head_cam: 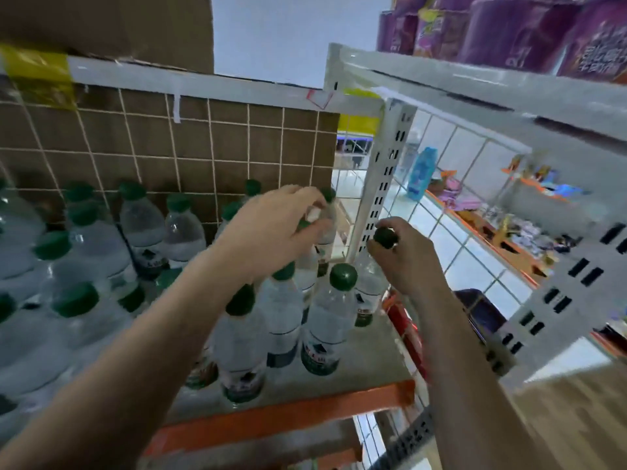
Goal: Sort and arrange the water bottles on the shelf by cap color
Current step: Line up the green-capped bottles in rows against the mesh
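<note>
Shows green-capped bottles [98, 245] massed on the left of the shelf [359, 368]. Reaches over them with the left hand [271, 232], fingers curled round a seemingly white-capped bottle [314, 213] at the back, probably to pull the odd one out. Pinches a green cap [385, 237] with the right hand [403, 262], just beside the slotted post [386, 178]. Leaves little room to lift past the near bottles.

Clear glossy plastic bottles [329, 320] with matt green caps [343, 276]; white-painted wire mesh [190, 154].
</note>
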Motion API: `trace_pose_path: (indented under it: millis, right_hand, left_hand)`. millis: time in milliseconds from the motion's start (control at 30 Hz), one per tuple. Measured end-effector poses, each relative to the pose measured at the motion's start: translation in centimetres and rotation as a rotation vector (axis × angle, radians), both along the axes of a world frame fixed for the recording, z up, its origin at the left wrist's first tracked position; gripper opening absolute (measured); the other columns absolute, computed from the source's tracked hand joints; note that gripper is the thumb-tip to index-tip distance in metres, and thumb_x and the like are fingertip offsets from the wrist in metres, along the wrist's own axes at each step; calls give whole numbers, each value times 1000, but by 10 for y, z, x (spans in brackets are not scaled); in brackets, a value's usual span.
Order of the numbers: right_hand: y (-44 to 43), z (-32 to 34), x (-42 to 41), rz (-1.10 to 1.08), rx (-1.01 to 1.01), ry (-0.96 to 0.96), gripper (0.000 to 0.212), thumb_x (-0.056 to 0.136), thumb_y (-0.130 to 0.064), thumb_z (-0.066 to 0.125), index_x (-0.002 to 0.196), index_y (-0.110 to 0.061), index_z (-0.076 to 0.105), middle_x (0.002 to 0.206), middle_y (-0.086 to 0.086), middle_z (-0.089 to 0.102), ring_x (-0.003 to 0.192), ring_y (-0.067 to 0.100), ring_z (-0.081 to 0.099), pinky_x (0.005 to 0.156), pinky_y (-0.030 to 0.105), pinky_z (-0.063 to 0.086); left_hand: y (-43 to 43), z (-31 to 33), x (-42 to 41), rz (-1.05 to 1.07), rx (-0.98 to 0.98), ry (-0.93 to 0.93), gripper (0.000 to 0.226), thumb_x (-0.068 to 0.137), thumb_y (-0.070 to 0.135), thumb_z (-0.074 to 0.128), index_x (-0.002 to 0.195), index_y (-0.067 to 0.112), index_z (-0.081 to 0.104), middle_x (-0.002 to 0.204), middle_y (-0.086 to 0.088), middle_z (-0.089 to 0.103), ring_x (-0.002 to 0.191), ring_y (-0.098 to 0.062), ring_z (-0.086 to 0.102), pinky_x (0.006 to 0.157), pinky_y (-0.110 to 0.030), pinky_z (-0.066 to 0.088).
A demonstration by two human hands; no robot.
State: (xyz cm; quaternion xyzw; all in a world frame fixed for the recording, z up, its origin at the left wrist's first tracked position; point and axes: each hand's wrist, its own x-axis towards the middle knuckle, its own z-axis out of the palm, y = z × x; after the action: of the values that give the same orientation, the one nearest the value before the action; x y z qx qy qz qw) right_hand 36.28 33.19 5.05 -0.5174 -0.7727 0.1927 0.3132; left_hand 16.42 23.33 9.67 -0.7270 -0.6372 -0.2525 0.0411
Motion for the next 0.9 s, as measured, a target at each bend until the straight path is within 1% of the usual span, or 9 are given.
trace_pose_path:
  millis: [100,200,333,467,600,667,733,800,900]
  right_hand:
    - [8,-14,-4,15,14,56,27,92,-25,65,117,-22,57,108,5,66,87,20,55,77,28,42]
    - [22,-17,-10,37,43,83,25,92,-24,66,114,-17,57,107,6,65,86,17,50,76,26,37]
    - [43,-13,-20,61,33,100,27,93,-20,64,118,-11,57,114,9,65,89,16,50,75,24,33]
    - [67,-10,-32,53,-28,92,38,93,-22,64,127,-10,51,126,12,61,111,27,56,83,29,38]
    - [92,-6,-50,22,-75,81,39,91,-20,66,126,-9,52,124,12,61,102,21,54,81,28,36]
    - [106,-3,-56,25,-81,88,37,91,-18,66,125,-10,54,123,11,62,108,24,56,83,27,35]
    - [117,1,-60,61,-73,93,33,90,-15,67,121,-10,57,119,9,63,106,22,56,84,28,36]
    - [127,3,-64,96,-59,74,30,89,-12,68,118,-10,60,116,9,64,102,19,55,85,29,38]
    - [142,7,-71,143,-52,29,31,87,-8,69,117,-8,62,111,9,64,102,22,57,83,27,39]
  left_hand:
    - [6,6,-8,-16,-94,46,41,94,54,39,121,28,54,110,9,59,91,-7,55,80,-28,47]
    - [21,13,-15,-36,-198,70,46,90,58,38,122,30,53,110,11,59,91,-3,55,81,-24,46]
    - [56,19,-26,-79,-253,96,38,95,47,48,123,22,56,115,6,61,98,-7,57,78,-13,42]
    - [103,17,-33,-55,-284,188,41,96,36,56,131,15,50,125,-4,58,108,-18,56,93,-35,49]
    - [148,6,-35,-78,-398,199,49,93,36,63,134,14,48,124,-5,60,110,-21,58,96,-39,50]
    - [165,-2,-35,-107,-442,178,44,91,37,66,125,12,54,111,-3,62,104,-23,59,86,-34,49]
    - [177,-10,-35,-129,-435,101,24,87,34,70,96,17,56,88,3,57,88,-21,57,69,-29,42]
    - [185,-13,-38,-138,-404,53,29,84,36,75,78,24,49,77,7,51,73,-15,51,58,-26,34]
    - [191,-14,-45,-93,-377,76,33,82,41,76,84,16,55,81,1,57,71,-15,52,56,-28,36]
